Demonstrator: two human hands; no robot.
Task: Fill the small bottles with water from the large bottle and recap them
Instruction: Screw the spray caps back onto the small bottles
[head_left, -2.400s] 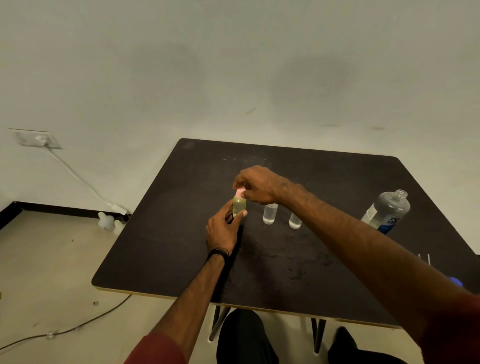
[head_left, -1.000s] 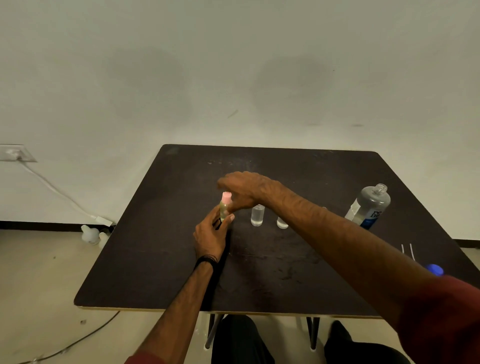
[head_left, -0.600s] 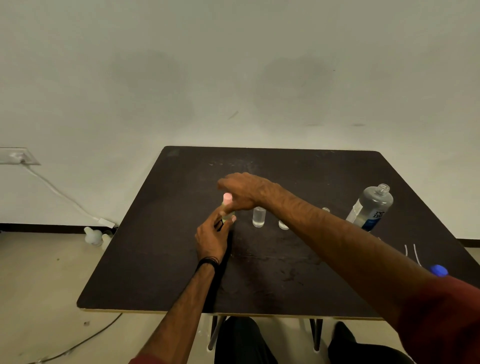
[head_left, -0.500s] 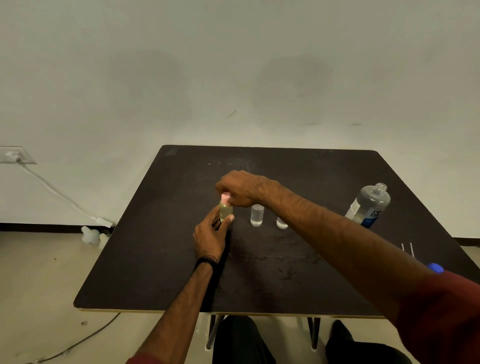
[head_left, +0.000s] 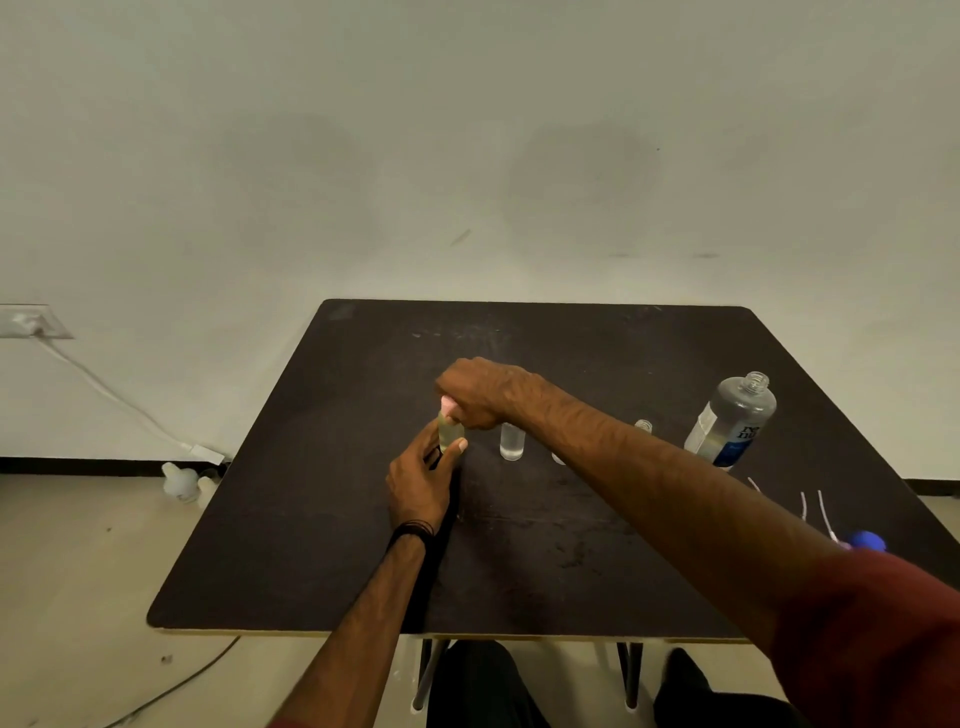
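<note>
On the dark table (head_left: 322, 545), near its middle, standing upright: small yellowish bottle (head_left: 449, 430), held between thumb and fingers of left hand (head_left: 418, 480), curled around lower part of bottle body. Over top of same bottle, right hand (head_left: 480, 391), fingers curled down and pinching pink cap (head_left: 447, 403) that sits on bottle neck; only a little of cap visible under fingers. Just to the right of this bottle, second small bottle (head_left: 511, 441), clear, upright, with clear liquid inside, top hidden behind right wrist. Further right, third small bottle (head_left: 643, 426), mostly covered by right forearm, only open neck seen above arm and a bit of base below. Well apart, toward right edge of table, large bottle (head_left: 731, 422) with white and blue label, without cap, clear liquid inside, appearing tilted in wide-angle view. Near right corner, blue cap (head_left: 866, 541) and some thin white tubes (head_left: 823, 506) lying on table surface. Black band (head_left: 413, 531) around left wrist.
</note>
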